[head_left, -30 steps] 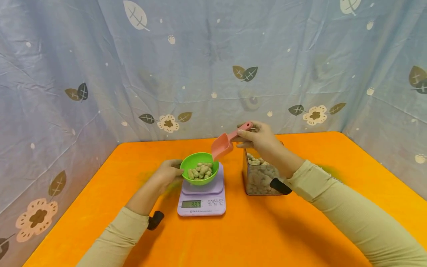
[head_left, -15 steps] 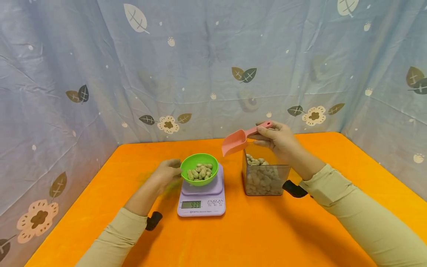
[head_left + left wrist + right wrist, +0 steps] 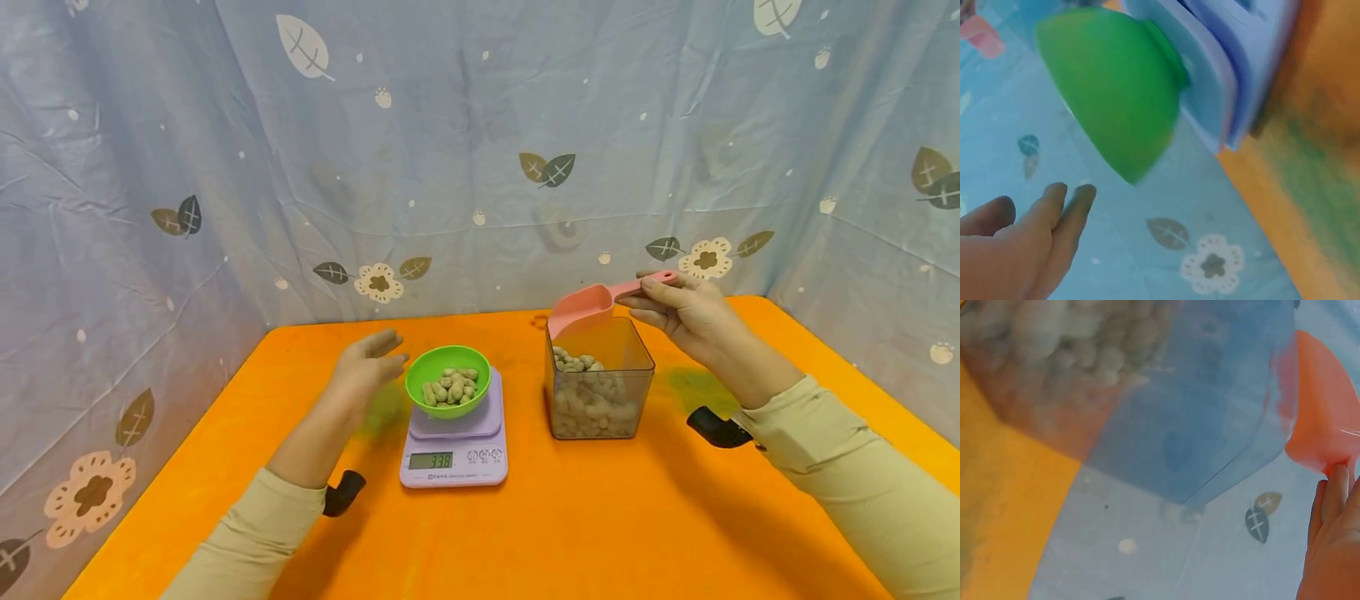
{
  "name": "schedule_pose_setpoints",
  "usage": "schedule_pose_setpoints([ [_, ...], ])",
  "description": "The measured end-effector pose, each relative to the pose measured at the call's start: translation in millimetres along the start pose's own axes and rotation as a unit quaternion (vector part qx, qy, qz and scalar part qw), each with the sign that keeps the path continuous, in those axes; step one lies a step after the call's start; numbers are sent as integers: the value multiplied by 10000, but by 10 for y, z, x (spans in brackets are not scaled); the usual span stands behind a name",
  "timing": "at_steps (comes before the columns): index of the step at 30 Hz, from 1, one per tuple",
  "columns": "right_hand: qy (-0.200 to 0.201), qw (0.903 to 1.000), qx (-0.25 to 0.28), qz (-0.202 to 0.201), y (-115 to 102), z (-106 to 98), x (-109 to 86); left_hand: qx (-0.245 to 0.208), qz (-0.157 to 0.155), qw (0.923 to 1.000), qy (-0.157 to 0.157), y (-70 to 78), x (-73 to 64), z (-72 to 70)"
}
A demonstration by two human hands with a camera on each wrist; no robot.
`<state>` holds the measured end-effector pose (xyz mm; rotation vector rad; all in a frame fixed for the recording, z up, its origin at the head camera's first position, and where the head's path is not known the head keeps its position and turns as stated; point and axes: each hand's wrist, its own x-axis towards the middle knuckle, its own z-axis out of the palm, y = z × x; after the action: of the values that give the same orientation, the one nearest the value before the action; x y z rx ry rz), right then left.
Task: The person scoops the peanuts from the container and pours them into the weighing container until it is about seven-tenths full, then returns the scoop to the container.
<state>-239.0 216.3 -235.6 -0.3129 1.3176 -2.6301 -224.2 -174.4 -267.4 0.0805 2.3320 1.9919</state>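
Peanuts (image 3: 456,387), tan and unshelled, are shown by the head view in a round green plastic bowl (image 3: 426,367) set on a lilac electronic scale (image 3: 453,442); more are held by a square, brown-tinted transparent plastic container (image 3: 642,385) on the orange worktop (image 3: 525,533). The pink plastic scoop (image 3: 583,308) is pinched by its handle in the right hand (image 3: 701,315), its long axis sloped down leftward over the container's far-left corner; contact cannot be told. The container lies left of and below that hand, the nearer of the two hands. In the left wrist view, the left hand (image 3: 1019,253) is seen loosely extended, unladen, apart from the bowl. In the right wrist view, the scoop's blade is seen just beside the container's wall.
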Motion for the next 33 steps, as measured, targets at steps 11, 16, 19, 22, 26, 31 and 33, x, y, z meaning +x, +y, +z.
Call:
schedule_pose_setpoints([
  [11, 9, 9965, -835, 39, -151, -254, -75, -644, -170, 9945, -813, 138, 3, 412],
  [16, 119, 9799, -1990, 130, -186, -250, -33, -714, -308, 9889, -1270, 186, 38, 766],
  [19, 231, 9639, -2646, 187, -180, -223, -4, -699, -370, 9870, -1401, 177, 84, 966],
  [22, 360, 9326, -3586, 178, -161, -173, 34, -680, -435, 9858, -1475, 165, 153, 1150],
  [26, 339, 8708, -4904, 87, -116, -76, 110, -645, -512, 9851, -1512, 166, 245, 1343],
  [31, 73, 8180, -5751, -55, 16, -17, 204, -566, -620, 9850, -1507, 168, 328, 1485],
  [33, 12, 8149, -5795, -73, 87, -31, 223, -542, -658, 9841, -1557, 166, 345, 1520],
])
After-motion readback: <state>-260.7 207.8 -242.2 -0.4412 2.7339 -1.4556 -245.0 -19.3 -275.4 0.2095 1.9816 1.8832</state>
